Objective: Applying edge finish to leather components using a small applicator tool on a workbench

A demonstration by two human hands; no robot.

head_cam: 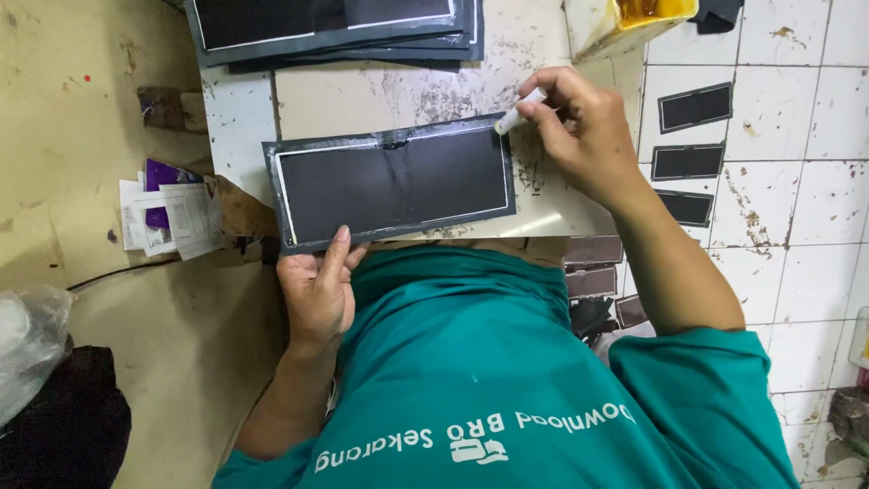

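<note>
A flat black rectangular sheet with a pale line drawn near its edges (pixel 394 181) is laid on the worn, glue-stained counter (pixel 362 95). It lies at the counter's near edge. Its long side runs from left to right, a little tilted, with the right end farther away.

The left hand (pixel 317 290) is pressed on the sheet's near left corner, with the thumb on top of it, so the sheet is held down. The right hand (pixel 575 127) is closed around a small white stick-shaped tool (pixel 519 113). The tip of the tool is held at the sheet's far right corner, right where the pale line turns. So the sheet lies to the left of the right hand, and the right hand is the nearer one to that corner. The long far edge of the sheet stretches away from the tool toward the left.

A stack of more black sheets with grey borders (pixel 330 27) is seen at the counter's far edge. A yellow open tub (pixel 625 23) is seen at the far right corner.

To the right, small black rectangular pieces (pixel 692 136) are laid on a white tiled floor (pixel 797 208). To the left, loose white and purple papers (pixel 167 213) are seen on a dull yellow floor (pixel 63 136).
</note>
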